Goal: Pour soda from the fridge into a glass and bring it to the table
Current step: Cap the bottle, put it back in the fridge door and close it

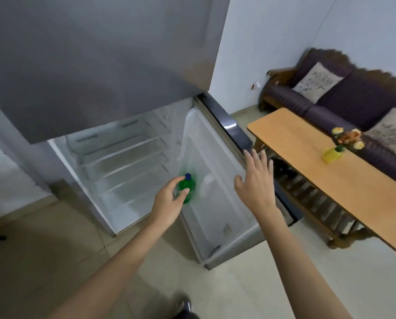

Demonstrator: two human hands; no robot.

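Fridge (114, 157) open, shelves bare. My left hand (169, 201) wrapped round green soda bottle (187, 189) with blue cap, at inner side of open door (215, 180). My right hand (255, 183) spread flat, fingers loose, by door edge. Wooden table (307, 162) right, flower vase (332, 154) on it.
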